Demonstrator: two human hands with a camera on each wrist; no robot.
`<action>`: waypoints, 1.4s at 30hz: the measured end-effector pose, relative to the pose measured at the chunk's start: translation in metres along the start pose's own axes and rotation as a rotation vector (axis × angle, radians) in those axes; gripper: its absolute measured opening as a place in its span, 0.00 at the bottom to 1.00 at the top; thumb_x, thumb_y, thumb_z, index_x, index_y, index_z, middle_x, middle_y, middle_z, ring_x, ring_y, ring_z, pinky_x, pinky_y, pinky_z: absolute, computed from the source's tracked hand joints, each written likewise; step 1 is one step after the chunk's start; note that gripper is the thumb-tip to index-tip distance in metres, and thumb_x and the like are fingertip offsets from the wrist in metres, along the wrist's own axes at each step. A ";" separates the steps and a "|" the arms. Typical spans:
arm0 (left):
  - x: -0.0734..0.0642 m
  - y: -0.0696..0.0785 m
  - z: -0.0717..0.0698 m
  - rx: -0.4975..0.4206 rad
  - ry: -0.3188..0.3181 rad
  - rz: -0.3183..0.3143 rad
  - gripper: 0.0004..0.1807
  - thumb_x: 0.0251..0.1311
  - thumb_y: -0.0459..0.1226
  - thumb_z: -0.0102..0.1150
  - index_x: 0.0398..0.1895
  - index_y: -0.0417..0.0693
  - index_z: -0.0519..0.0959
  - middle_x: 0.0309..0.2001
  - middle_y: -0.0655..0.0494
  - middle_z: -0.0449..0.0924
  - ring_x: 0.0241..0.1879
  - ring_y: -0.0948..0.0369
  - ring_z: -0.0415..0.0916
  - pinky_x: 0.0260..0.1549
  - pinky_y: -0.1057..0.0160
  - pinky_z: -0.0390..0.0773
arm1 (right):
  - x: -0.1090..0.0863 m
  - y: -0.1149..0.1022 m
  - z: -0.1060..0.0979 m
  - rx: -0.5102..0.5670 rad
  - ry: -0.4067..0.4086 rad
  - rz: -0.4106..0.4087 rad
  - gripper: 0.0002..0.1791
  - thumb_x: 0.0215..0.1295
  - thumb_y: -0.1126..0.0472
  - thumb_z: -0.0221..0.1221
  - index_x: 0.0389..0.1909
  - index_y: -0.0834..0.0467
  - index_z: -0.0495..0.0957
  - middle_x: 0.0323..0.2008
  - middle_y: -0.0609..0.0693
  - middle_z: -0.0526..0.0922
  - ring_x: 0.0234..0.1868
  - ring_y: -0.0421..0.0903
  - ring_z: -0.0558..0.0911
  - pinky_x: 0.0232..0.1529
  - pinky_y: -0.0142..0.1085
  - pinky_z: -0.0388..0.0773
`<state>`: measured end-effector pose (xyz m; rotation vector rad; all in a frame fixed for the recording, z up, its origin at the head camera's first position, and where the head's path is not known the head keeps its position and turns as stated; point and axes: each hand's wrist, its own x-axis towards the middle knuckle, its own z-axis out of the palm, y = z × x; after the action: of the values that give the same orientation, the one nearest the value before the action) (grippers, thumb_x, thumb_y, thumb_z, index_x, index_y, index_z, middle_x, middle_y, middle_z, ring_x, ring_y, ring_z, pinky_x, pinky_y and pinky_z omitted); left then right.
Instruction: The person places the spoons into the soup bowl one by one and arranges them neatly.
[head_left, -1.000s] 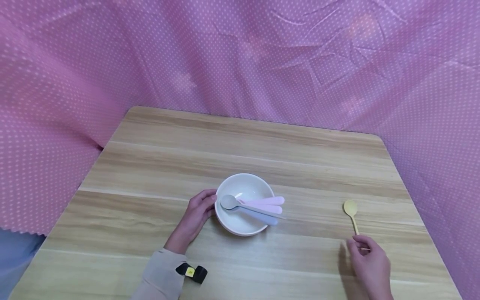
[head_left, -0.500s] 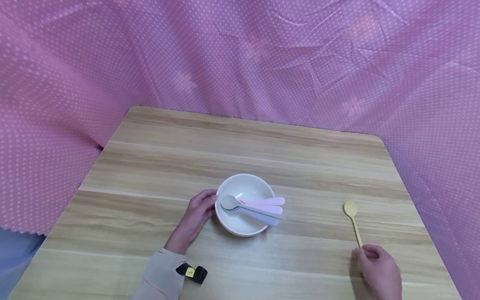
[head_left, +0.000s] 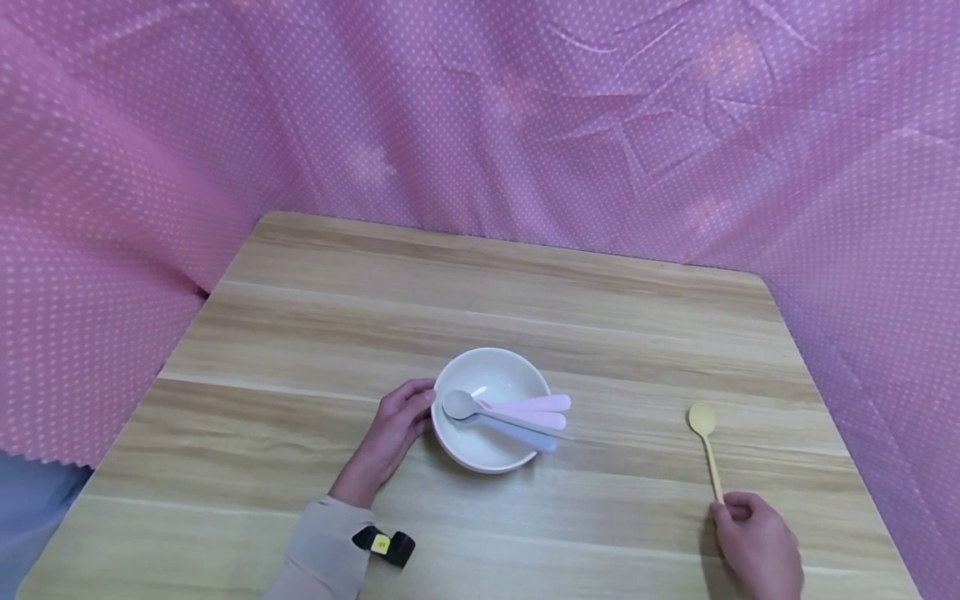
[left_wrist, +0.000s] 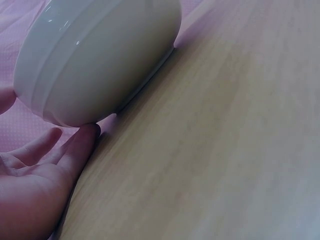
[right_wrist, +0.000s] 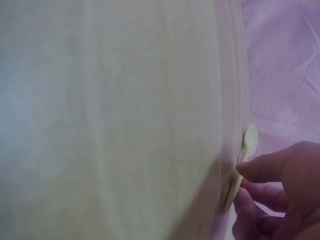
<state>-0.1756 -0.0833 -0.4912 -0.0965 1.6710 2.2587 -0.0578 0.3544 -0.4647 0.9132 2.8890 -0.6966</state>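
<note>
A white bowl [head_left: 487,458] stands on the table, with a grey spoon [head_left: 459,405], two pink handles [head_left: 543,411] and a pale blue handle [head_left: 536,438] leaning over its right rim. My left hand [head_left: 393,429] holds the bowl's left side; in the left wrist view its fingertips [left_wrist: 87,132] touch the outer wall near the base. Far to the right, a yellow spoon [head_left: 701,418] points away from me. Thumb and fingers of my right hand [head_left: 761,542] pinch its handle, hiding the end in the head view. In the right wrist view the spoon [right_wrist: 251,140] lies close to the tabletop.
The wood-grain table [head_left: 480,283] has rounded far corners. Pink dotted cloth [head_left: 450,125] hangs behind it and at both sides. A black strap with a yellow tag [head_left: 382,544] sits at my left sleeve [head_left: 322,546].
My right hand has slid back and slightly right along the yellow spoon's handle, so more of the handle shows. The spoon's bowl has barely moved. My left hand and the bowl keep their place.
</note>
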 end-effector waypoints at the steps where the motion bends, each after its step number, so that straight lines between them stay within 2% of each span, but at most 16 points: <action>1: 0.000 0.000 0.000 0.000 -0.001 0.000 0.25 0.65 0.43 0.52 0.60 0.38 0.67 0.60 0.42 0.69 0.52 0.55 0.73 0.50 0.64 0.77 | 0.000 0.000 0.000 0.000 0.001 -0.005 0.17 0.60 0.55 0.56 0.45 0.62 0.78 0.35 0.56 0.84 0.41 0.59 0.79 0.30 0.41 0.69; 8: 0.000 0.000 0.000 -0.011 -0.005 0.006 0.24 0.65 0.41 0.51 0.60 0.37 0.67 0.59 0.41 0.68 0.51 0.56 0.74 0.49 0.65 0.77 | 0.002 -0.001 0.001 -0.004 -0.001 -0.024 0.15 0.56 0.58 0.57 0.41 0.63 0.79 0.29 0.50 0.84 0.32 0.50 0.79 0.26 0.36 0.67; 16: 0.001 0.000 0.001 -0.010 -0.001 0.007 0.24 0.66 0.41 0.51 0.60 0.37 0.67 0.58 0.41 0.69 0.49 0.57 0.75 0.47 0.65 0.78 | 0.004 -0.002 0.002 0.009 -0.044 -0.015 0.16 0.54 0.58 0.58 0.40 0.63 0.79 0.26 0.47 0.83 0.28 0.43 0.76 0.27 0.33 0.66; 25: 0.001 -0.002 0.001 -0.035 -0.019 0.040 0.23 0.66 0.39 0.49 0.60 0.32 0.66 0.56 0.37 0.70 0.44 0.59 0.76 0.43 0.65 0.79 | 0.004 -0.004 0.002 0.015 -0.054 -0.004 0.17 0.53 0.59 0.56 0.40 0.66 0.78 0.25 0.48 0.83 0.28 0.43 0.77 0.29 0.33 0.66; 33: 0.002 -0.003 0.001 -0.044 -0.021 0.039 0.24 0.67 0.38 0.49 0.60 0.31 0.65 0.57 0.37 0.69 0.44 0.59 0.76 0.43 0.65 0.79 | 0.006 -0.002 0.004 0.019 -0.046 -0.033 0.17 0.55 0.60 0.57 0.43 0.66 0.77 0.27 0.49 0.84 0.30 0.43 0.77 0.31 0.34 0.67; 42: 0.001 -0.003 0.000 -0.040 -0.017 0.034 0.24 0.67 0.39 0.49 0.60 0.32 0.65 0.57 0.37 0.69 0.45 0.59 0.76 0.44 0.65 0.78 | 0.004 -0.005 0.003 0.030 -0.040 -0.024 0.19 0.55 0.59 0.55 0.46 0.66 0.76 0.30 0.52 0.82 0.30 0.45 0.76 0.31 0.33 0.66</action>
<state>-0.1760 -0.0822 -0.4943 -0.0589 1.6315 2.3114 -0.0644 0.3517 -0.4662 0.8590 2.8663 -0.7539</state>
